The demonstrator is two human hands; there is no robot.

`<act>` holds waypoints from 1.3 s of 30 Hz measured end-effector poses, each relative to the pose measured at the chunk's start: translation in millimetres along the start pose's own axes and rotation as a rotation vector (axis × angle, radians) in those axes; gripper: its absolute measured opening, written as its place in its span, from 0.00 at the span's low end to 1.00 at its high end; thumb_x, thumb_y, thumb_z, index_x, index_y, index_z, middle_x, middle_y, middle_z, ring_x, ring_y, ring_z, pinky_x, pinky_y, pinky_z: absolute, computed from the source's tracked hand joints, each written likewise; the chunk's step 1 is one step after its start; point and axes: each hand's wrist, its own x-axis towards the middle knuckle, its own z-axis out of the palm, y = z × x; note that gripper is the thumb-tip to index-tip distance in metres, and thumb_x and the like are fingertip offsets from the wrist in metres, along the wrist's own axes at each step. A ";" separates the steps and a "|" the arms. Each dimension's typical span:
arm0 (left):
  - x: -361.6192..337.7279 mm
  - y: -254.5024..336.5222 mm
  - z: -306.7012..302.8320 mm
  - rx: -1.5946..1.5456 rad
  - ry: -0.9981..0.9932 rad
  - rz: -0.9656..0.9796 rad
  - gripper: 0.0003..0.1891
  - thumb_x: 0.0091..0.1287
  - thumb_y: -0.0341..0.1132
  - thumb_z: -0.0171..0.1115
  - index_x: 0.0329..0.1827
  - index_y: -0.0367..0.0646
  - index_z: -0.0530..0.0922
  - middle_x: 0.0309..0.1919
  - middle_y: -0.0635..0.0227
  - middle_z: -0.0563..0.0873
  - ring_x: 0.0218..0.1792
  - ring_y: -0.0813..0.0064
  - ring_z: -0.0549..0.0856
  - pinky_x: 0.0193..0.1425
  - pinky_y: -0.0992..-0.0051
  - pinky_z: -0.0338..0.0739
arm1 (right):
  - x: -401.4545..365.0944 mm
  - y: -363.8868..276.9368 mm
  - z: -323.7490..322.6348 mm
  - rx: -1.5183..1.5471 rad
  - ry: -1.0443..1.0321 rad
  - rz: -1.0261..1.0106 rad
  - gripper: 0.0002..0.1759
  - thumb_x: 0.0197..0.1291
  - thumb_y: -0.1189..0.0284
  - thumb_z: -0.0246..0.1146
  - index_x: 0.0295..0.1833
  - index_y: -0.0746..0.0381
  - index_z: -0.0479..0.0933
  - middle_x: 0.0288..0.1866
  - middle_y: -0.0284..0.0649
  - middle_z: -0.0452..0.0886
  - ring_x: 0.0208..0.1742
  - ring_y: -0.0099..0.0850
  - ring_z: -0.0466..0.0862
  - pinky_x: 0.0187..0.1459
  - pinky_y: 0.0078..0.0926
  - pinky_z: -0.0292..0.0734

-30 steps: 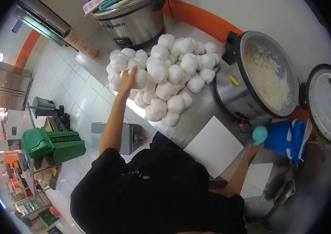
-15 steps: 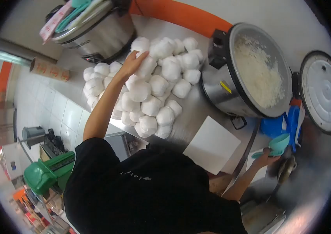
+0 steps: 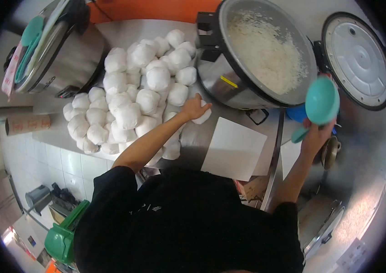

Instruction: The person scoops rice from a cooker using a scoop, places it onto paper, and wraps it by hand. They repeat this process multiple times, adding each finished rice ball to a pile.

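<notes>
My left hand [image 3: 194, 108] is closed around a white paper-wrapped bundle [image 3: 204, 116] at the right side of a large pile of similar round bundles [image 3: 129, 116] on the steel counter. Its fingers partly hide the bundle. My right hand [image 3: 316, 134] grips a teal scoop [image 3: 322, 99] by its handle, with the round bowl of the scoop raised beside the rice cooker. The large open rice cooker [image 3: 259, 91] holds loose white rice [image 3: 268, 54]. Between my hands, near my body, lies a stack of white paper sheets [image 3: 234, 148].
A second rice cooker [image 3: 72, 57] stands at the left with teal utensils on its lid. The open cooker's round lid [image 3: 359, 59] hangs at the right. Lower down on the left are a green bin [image 3: 65, 236] and a cardboard tube [image 3: 27, 123].
My left hand has moved from the top of the pile to its right side, with a bundle in it. My right hand has raised the teal scoop towards the cooker. The view has shifted.
</notes>
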 end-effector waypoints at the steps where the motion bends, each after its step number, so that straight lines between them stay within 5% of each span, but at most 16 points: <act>1: -4.2 8.0 -1.9 0.049 -0.011 0.010 0.37 0.63 0.56 0.59 0.57 0.26 0.66 0.45 0.36 0.81 0.49 0.41 0.81 0.54 0.57 0.75 | 14.9 -20.8 10.4 -0.120 -0.112 0.005 0.23 0.60 0.80 0.55 0.62 0.64 0.65 0.40 0.40 0.75 0.29 0.25 0.73 0.33 0.22 0.71; 2: -7.0 13.3 -3.1 0.106 0.036 0.033 0.34 0.64 0.53 0.59 0.57 0.26 0.66 0.48 0.36 0.79 0.51 0.41 0.79 0.55 0.56 0.74 | 32.0 -32.2 19.0 -0.239 -0.216 0.013 0.24 0.59 0.80 0.54 0.63 0.64 0.65 0.40 0.41 0.75 0.29 0.25 0.74 0.33 0.22 0.71; 3: -10.9 17.4 -5.1 0.163 0.086 0.059 0.32 0.64 0.49 0.60 0.57 0.26 0.65 0.50 0.35 0.78 0.53 0.40 0.78 0.57 0.56 0.73 | 57.5 -15.6 19.9 -0.473 -0.315 -0.255 0.26 0.58 0.78 0.55 0.65 0.63 0.65 0.40 0.41 0.75 0.29 0.25 0.75 0.32 0.23 0.71; 5: -18.1 28.2 -11.1 0.196 0.229 0.135 0.29 0.65 0.43 0.60 0.58 0.27 0.64 0.56 0.35 0.74 0.58 0.40 0.74 0.61 0.56 0.70 | 106.1 28.5 32.4 -0.740 -0.485 -0.446 0.28 0.56 0.75 0.56 0.64 0.64 0.65 0.41 0.44 0.76 0.29 0.27 0.78 0.29 0.26 0.72; 7: -25.1 40.6 -21.3 0.134 0.408 0.224 0.28 0.65 0.36 0.60 0.62 0.26 0.61 0.61 0.34 0.68 0.63 0.40 0.69 0.65 0.58 0.66 | 144.4 41.8 64.3 -0.842 -0.696 0.002 0.26 0.54 0.73 0.56 0.60 0.68 0.66 0.41 0.48 0.79 0.29 0.32 0.81 0.27 0.32 0.74; 8: -31.1 57.1 -38.6 0.000 0.523 0.312 0.31 0.65 0.35 0.60 0.64 0.26 0.58 0.65 0.34 0.63 0.66 0.41 0.65 0.68 0.58 0.63 | 162.1 39.5 83.6 -0.891 -0.825 0.388 0.25 0.52 0.73 0.56 0.58 0.71 0.67 0.41 0.51 0.80 0.29 0.34 0.82 0.26 0.35 0.74; 11: -56.6 115.5 -97.5 -0.373 0.748 0.499 0.49 0.60 0.39 0.69 0.73 0.27 0.43 0.72 0.37 0.50 0.73 0.45 0.53 0.75 0.59 0.50 | 208.1 82.6 119.5 -1.064 -0.996 0.409 0.22 0.46 0.72 0.56 0.45 0.78 0.74 0.28 0.53 0.83 0.28 0.43 0.83 0.36 0.42 0.76; 14: -67.5 159.3 -124.9 -0.246 0.637 0.493 0.71 0.42 0.48 0.81 0.73 0.30 0.30 0.72 0.34 0.36 0.74 0.41 0.43 0.75 0.55 0.46 | 226.8 118.3 170.0 -1.265 -1.269 0.274 0.15 0.44 0.71 0.56 0.21 0.73 0.81 0.25 0.53 0.83 0.31 0.44 0.83 0.39 0.44 0.76; 20: -54.6 180.7 -120.6 -0.046 0.604 0.400 0.82 0.26 0.52 0.84 0.73 0.32 0.26 0.69 0.30 0.28 0.73 0.34 0.38 0.75 0.53 0.46 | 226.0 115.3 220.7 -1.394 -1.607 0.190 0.14 0.46 0.73 0.54 0.23 0.70 0.83 0.28 0.54 0.84 0.36 0.43 0.84 0.44 0.45 0.76; 23: -53.8 183.5 -122.4 -0.048 0.591 0.369 0.83 0.25 0.53 0.84 0.73 0.33 0.26 0.69 0.30 0.27 0.73 0.34 0.38 0.75 0.53 0.45 | 202.3 136.6 237.5 -1.268 -1.881 0.179 0.11 0.42 0.77 0.55 0.27 0.74 0.79 0.24 0.56 0.81 0.26 0.39 0.82 0.33 0.44 0.77; 24: -54.5 183.7 -122.3 -0.043 0.587 0.358 0.83 0.25 0.53 0.84 0.73 0.33 0.26 0.70 0.30 0.27 0.73 0.34 0.38 0.75 0.53 0.45 | 169.3 156.0 238.5 -1.126 -2.067 -0.037 0.12 0.43 0.77 0.55 0.30 0.75 0.78 0.26 0.56 0.82 0.26 0.39 0.83 0.33 0.43 0.77; 26: -53.2 183.1 -123.7 -0.020 0.586 0.364 0.83 0.25 0.53 0.84 0.73 0.33 0.25 0.70 0.31 0.27 0.73 0.34 0.38 0.75 0.53 0.45 | 123.6 134.2 229.4 -1.068 -2.123 -0.013 0.12 0.44 0.78 0.56 0.34 0.74 0.78 0.26 0.53 0.82 0.26 0.37 0.82 0.31 0.42 0.77; 30: -55.2 178.7 -125.2 0.012 0.571 0.379 0.83 0.25 0.55 0.83 0.73 0.33 0.25 0.70 0.31 0.27 0.73 0.36 0.37 0.75 0.52 0.43 | 143.9 101.2 188.4 -0.755 -2.068 0.621 0.10 0.44 0.78 0.57 0.35 0.69 0.75 0.18 0.40 0.75 0.20 0.35 0.77 0.23 0.36 0.73; 32: -56.0 178.2 -124.3 0.020 0.561 0.369 0.83 0.25 0.56 0.83 0.73 0.33 0.25 0.70 0.32 0.27 0.73 0.36 0.36 0.75 0.52 0.42 | 174.6 120.4 176.9 -0.412 -2.111 1.160 0.06 0.43 0.79 0.56 0.31 0.67 0.72 0.16 0.37 0.68 0.16 0.32 0.71 0.19 0.29 0.67; 37: -56.1 177.4 -126.5 0.087 0.528 0.325 0.84 0.24 0.58 0.82 0.73 0.33 0.24 0.70 0.32 0.26 0.73 0.37 0.33 0.75 0.51 0.40 | 220.4 134.2 192.5 -0.743 -1.561 0.624 0.08 0.45 0.81 0.54 0.34 0.69 0.74 0.16 0.37 0.69 0.14 0.30 0.67 0.16 0.25 0.64; 39: -55.6 180.2 -128.4 0.084 0.503 0.305 0.84 0.25 0.59 0.82 0.73 0.33 0.24 0.69 0.31 0.26 0.73 0.37 0.33 0.75 0.51 0.39 | 187.8 146.3 216.0 -0.566 -1.533 0.519 0.11 0.46 0.79 0.55 0.36 0.74 0.74 0.16 0.43 0.73 0.14 0.35 0.72 0.18 0.32 0.70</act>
